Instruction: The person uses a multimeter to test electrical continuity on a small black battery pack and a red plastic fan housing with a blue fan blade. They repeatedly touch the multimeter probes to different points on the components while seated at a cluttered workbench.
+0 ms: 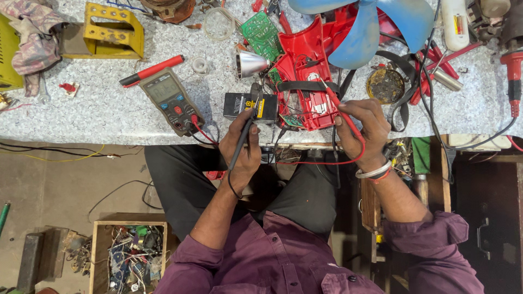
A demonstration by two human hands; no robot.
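Overhead, a cluttered grey speckled worktop (pixel 81 117) above a bare concrete floor.

Left hand (pixel 241 147) pinches a black probe (pixel 243 139) near a small black battery (pixel 250 104); right hand (pixel 366 128) pinches a red probe (pixel 340 109) on the opened red casing (pixel 305 76). A multimeter (pixel 171 100) lies left; a blue fan blade (pixel 359 27) is cut off at the top edge.

Both hands, left (pixel 242 146) and right (pixel 366 126), curl closed, forearms extended forward.
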